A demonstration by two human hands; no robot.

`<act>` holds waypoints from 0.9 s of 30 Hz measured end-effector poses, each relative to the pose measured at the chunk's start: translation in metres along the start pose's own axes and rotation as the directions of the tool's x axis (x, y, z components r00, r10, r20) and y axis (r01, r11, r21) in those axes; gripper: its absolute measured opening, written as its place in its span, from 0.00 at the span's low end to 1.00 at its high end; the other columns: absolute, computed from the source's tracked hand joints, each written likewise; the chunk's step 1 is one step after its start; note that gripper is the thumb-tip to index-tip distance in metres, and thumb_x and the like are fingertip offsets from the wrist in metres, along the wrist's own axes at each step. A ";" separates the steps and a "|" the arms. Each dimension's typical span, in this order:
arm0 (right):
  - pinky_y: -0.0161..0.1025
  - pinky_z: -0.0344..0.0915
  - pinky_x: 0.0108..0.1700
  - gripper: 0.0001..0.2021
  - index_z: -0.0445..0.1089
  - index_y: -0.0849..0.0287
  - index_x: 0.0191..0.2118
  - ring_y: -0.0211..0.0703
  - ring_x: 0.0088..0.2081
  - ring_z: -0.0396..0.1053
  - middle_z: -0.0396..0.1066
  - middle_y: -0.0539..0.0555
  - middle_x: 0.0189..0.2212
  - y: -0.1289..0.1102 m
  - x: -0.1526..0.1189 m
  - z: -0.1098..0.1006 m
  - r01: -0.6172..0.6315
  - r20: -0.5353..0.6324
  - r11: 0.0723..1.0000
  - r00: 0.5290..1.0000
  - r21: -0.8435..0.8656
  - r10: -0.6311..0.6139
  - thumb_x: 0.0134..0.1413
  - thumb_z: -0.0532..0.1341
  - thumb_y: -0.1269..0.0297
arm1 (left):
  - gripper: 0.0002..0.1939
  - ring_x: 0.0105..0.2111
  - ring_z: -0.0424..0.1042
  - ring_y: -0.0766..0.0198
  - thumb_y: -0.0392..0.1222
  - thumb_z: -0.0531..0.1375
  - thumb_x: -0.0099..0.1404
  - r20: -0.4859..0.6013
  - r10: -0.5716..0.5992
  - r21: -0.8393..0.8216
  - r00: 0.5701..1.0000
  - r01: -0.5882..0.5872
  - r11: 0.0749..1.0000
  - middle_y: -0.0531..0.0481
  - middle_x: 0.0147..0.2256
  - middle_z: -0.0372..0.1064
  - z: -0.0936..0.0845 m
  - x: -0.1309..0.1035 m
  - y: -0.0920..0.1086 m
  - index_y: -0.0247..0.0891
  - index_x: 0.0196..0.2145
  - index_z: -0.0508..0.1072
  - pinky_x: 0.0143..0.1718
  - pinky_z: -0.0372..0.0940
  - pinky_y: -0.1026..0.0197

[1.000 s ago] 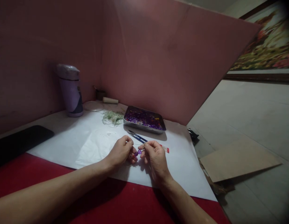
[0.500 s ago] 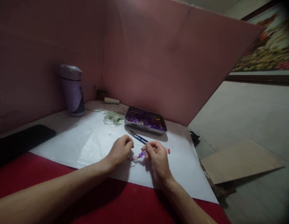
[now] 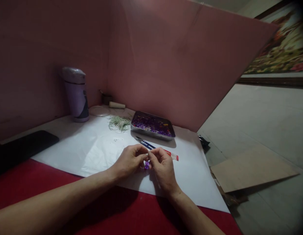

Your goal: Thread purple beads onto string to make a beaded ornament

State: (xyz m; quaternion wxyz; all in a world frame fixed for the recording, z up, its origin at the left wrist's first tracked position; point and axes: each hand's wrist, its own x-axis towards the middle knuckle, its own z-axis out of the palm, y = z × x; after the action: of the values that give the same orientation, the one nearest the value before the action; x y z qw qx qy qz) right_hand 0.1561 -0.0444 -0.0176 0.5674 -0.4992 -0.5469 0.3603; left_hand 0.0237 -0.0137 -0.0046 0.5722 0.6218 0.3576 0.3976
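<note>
On my feed: right hand pinching beads, left hand pinched alongside, hold unclear; fine fingerwork, likely needs steadiness.

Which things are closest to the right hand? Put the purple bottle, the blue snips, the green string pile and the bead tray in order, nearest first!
From the right hand, in the head view:
1. blue snips, just beyond the fingers
2. bead tray, farther back
3. green string pile, left of the tray
4. purple bottle, far left
</note>
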 end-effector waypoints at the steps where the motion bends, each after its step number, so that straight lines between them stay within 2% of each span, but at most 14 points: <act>1: 0.30 0.57 0.22 0.08 0.65 0.59 0.28 0.33 0.20 0.60 0.63 0.46 0.19 0.000 0.000 0.000 0.008 -0.001 1.000 1.000 -0.021 -0.008 0.53 0.59 0.60 | 0.06 0.15 0.61 0.71 0.41 0.58 0.55 -0.015 -0.002 0.003 1.000 0.002 1.000 0.55 0.17 0.63 0.000 0.001 -0.002 0.35 0.28 0.70 0.16 0.54 0.69; 7: 0.31 0.60 0.24 0.06 0.65 0.58 0.30 0.34 0.22 0.62 0.66 0.47 0.21 -0.001 -0.002 0.000 0.018 -0.002 0.998 1.000 -0.055 -0.018 0.53 0.59 0.62 | 0.06 0.12 0.57 0.72 0.41 0.60 0.52 -0.039 -0.082 0.008 0.996 0.082 0.997 0.57 0.13 0.60 -0.002 0.004 -0.004 0.35 0.25 0.70 0.14 0.51 0.68; 12: 0.30 0.57 0.21 0.07 0.65 0.59 0.30 0.33 0.19 0.60 0.63 0.45 0.18 0.001 0.000 0.000 -0.020 0.014 0.998 1.000 -0.052 0.021 0.54 0.58 0.62 | 0.05 0.22 0.65 0.68 0.39 0.58 0.52 -0.070 0.054 0.161 0.996 -0.042 0.986 0.52 0.21 0.68 -0.003 0.004 -0.004 0.34 0.24 0.71 0.23 0.58 0.67; 15: 0.29 0.55 0.17 0.08 0.66 0.59 0.33 0.32 0.16 0.57 0.61 0.44 0.17 0.003 0.000 0.001 -0.049 0.012 0.999 0.999 -0.013 0.049 0.55 0.56 0.60 | 0.06 0.22 0.65 0.67 0.40 0.57 0.52 -0.082 0.048 0.188 0.995 -0.032 0.982 0.52 0.21 0.68 -0.003 0.005 -0.004 0.35 0.23 0.70 0.24 0.59 0.66; 17: 0.29 0.54 0.17 0.09 0.67 0.60 0.36 0.32 0.16 0.57 0.63 0.45 0.19 0.004 0.001 0.001 -0.056 0.006 0.998 0.998 -0.004 0.056 0.56 0.55 0.59 | 0.06 0.22 0.64 0.67 0.40 0.57 0.52 -0.096 0.028 0.174 0.995 -0.011 0.985 0.52 0.21 0.67 -0.003 0.005 -0.004 0.35 0.22 0.70 0.23 0.58 0.66; 21: 0.32 0.64 0.28 0.08 0.69 0.61 0.34 0.37 0.27 0.68 0.71 0.51 0.26 0.004 0.001 0.001 -0.024 0.034 0.998 0.999 -0.052 0.026 0.52 0.59 0.62 | 0.05 0.21 0.63 0.67 0.39 0.57 0.51 -0.142 -0.001 0.144 0.990 0.022 0.989 0.53 0.19 0.65 -0.003 0.006 -0.005 0.35 0.21 0.68 0.23 0.58 0.66; 23: 0.35 0.66 0.32 0.06 0.70 0.61 0.32 0.40 0.30 0.69 0.72 0.52 0.27 0.003 0.002 0.000 -0.024 0.048 0.995 0.998 -0.100 0.029 0.50 0.59 0.64 | 0.05 0.21 0.64 0.67 0.39 0.57 0.51 -0.157 0.005 0.156 0.988 0.019 0.987 0.53 0.20 0.65 -0.003 0.006 -0.007 0.35 0.22 0.68 0.23 0.58 0.66; 27: 0.36 0.65 0.32 0.05 0.71 0.61 0.29 0.41 0.28 0.69 0.72 0.52 0.25 0.004 0.002 0.000 -0.032 0.046 0.976 0.998 -0.214 0.043 0.48 0.59 0.66 | 0.05 0.19 0.63 0.69 0.38 0.56 0.52 -0.141 -0.026 0.154 0.990 0.048 0.987 0.54 0.19 0.64 -0.003 0.007 -0.008 0.35 0.23 0.69 0.20 0.57 0.67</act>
State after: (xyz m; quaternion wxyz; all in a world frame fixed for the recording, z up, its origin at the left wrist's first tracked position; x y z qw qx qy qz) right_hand 0.1570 -0.0414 -0.0204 0.4898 -0.5583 -0.5868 0.3225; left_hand 0.0240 -0.0060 -0.0115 0.5023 0.6290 0.4385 0.3996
